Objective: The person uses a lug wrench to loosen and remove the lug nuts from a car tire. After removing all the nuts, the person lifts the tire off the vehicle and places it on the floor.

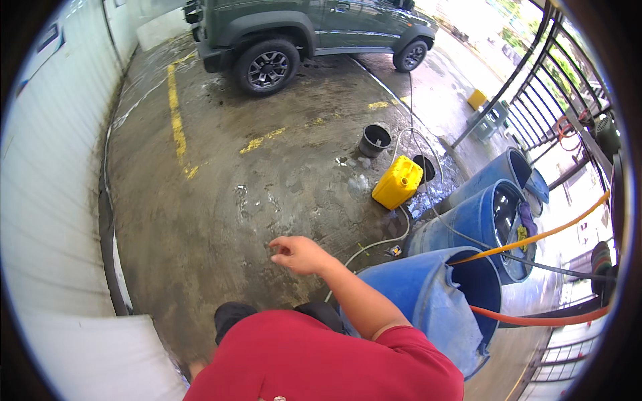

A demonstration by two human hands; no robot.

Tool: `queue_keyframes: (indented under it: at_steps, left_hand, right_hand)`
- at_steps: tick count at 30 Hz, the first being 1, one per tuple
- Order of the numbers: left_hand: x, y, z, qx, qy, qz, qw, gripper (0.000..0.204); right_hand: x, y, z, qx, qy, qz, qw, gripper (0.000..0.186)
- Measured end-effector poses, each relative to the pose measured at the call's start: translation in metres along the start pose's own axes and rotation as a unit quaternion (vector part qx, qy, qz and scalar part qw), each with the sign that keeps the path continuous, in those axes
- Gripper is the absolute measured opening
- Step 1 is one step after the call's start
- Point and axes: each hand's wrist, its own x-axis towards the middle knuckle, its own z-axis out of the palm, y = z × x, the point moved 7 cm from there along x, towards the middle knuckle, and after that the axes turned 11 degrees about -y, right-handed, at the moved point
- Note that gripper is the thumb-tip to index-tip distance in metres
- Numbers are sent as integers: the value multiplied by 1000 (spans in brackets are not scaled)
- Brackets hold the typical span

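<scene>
The right hand (299, 254) is stretched out ahead of the red-shirted torso, above the wet concrete floor (221, 200). Its fingers (277, 248) curl loosely inward with the thumb near the fingertips, and nothing shows between them; the hand grips no object. The left hand is not in view.

The nearest thing is the cracked blue barrel (428, 301), just to the right of the forearm and nearer than the fingers, apart from them. A thin pale hose (374, 244) lies on the floor right of the hand, running toward the yellow jerrycan (398, 182), which stands farther off to the right, well apart from the fingers. Two more blue drums (481, 217) stand beyond the cracked barrel on the right. A black bucket (374, 140) sits farther still, and a dark green car (307, 33) is parked at the far end.
</scene>
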Motion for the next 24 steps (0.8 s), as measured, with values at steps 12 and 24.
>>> queue_keyframes:
  at_steps: [12, 24]
  left_hand:
    - [309, 50, -483, -349, -23, -79, 934, 52]
    - [573, 383, -936, -377, 164, 240, 880, 31]
  right_hand:
    - [-19, 356, 63, 120, 104, 570, 806, 38]
    - [90, 344, -134, 401, 291, 541, 680, 23]
